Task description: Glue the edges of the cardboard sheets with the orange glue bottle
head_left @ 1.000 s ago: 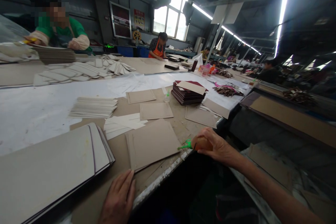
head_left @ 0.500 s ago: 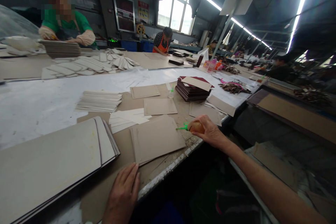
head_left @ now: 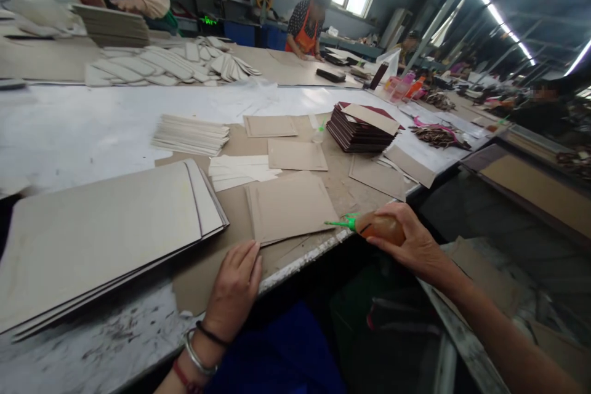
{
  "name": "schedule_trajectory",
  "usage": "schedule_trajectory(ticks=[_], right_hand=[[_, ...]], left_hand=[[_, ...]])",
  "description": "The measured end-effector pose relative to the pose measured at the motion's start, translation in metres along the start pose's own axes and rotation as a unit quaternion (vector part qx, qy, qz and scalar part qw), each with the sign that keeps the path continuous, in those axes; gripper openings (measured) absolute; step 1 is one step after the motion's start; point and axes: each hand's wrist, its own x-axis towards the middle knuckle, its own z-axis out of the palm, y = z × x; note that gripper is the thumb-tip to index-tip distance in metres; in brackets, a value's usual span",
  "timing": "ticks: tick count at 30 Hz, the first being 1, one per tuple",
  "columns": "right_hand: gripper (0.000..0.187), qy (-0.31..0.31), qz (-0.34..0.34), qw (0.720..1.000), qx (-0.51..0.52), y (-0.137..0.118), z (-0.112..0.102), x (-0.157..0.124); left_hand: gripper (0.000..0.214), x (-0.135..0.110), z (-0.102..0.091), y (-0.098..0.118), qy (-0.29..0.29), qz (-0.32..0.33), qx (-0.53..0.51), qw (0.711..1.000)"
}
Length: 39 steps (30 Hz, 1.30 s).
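My right hand (head_left: 413, 240) is wrapped round a squeeze bottle (head_left: 376, 228) of amber liquid, probably glue. Its thin green nozzle (head_left: 339, 223) points left, with the tip at the lower right corner of a beige cardboard sheet (head_left: 293, 206). That sheet lies on at least one other, their left edges slightly offset. Resting on the table, my left hand (head_left: 236, 277) has its fingers stretched out, the fingertips at the sheet's lower left corner. Bands circle the left wrist.
Large pale boards (head_left: 106, 221) are stacked at left. Behind the sheet lie white strips (head_left: 240, 171), two smaller cardboard pieces (head_left: 298, 155) and a stack of dark red panels (head_left: 362, 132). A second small bottle (head_left: 318, 133) stands near them. Co-workers sit across the table (head_left: 286, 98).
The nozzle tip has moved down the sheet's right side to its lower right corner. My left hand stays at the lower left corner. The camera view has tilted down.
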Motion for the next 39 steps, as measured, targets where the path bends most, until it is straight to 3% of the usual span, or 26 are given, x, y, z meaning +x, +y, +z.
schedule_trajectory(ticks=[9, 18, 21, 28, 31, 34, 39], right_hand=[[0.034, -0.026, -0.07, 0.994, 0.082, -0.043, 0.038, 0.02], [0.035, 0.011, -0.032, 0.999, 0.007, -0.011, 0.015, 0.001], [0.035, 0.016, -0.028, 0.999, 0.002, -0.013, 0.015, 0.0], [0.036, -0.002, -0.062, 0.993, 0.101, -0.053, 0.056, 0.02], [0.036, -0.009, -0.067, 0.99, 0.127, -0.057, 0.064, 0.025], [0.035, -0.005, -0.017, 0.994, 0.11, -0.043, 0.056, 0.018], [0.041, 0.062, 0.171, 0.982, 0.058, -0.002, 0.03, -0.004]], left_hand=[[0.023, -0.001, 0.001, 0.0, 0.0, -0.017, -0.013, 1.0], [0.023, -0.001, 0.0, -0.001, 0.0, -0.016, -0.02, 1.0], [0.023, -0.001, 0.001, 0.0, -0.001, -0.018, -0.016, 1.0], [0.024, -0.001, 0.001, 0.001, 0.002, -0.015, 0.006, 1.0], [0.024, -0.002, 0.002, 0.001, 0.009, -0.01, 0.013, 1.0], [0.026, -0.005, 0.004, -0.002, 0.008, -0.004, 0.013, 1.0], [0.031, -0.009, 0.005, -0.006, -0.01, 0.008, 0.014, 1.0]])
